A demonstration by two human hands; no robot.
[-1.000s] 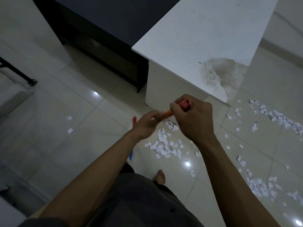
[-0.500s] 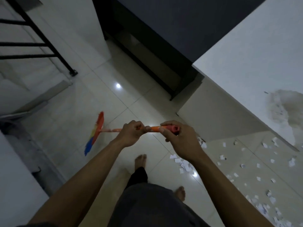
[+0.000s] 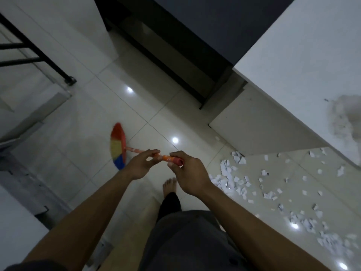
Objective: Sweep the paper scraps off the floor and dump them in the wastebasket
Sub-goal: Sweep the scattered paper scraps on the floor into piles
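A: Hands, what are they doing?
B: Left hand [image 3: 142, 165] is curling thumb and fingers loosely round the orange broom [image 3: 133, 149] handle. Right hand [image 3: 190, 174] is gripping the handle's red top end.
A: Bristle head?
B: Bristle head [image 3: 117, 147] is pointing left over the tiled floor [image 3: 88, 153]; contact, cannot tell.
A: Paper scraps?
B: Paper scraps [image 3: 233, 182] are lying scattered right, below the white counter [image 3: 297, 61], nearest heap just beside a bare foot [image 3: 170, 186].
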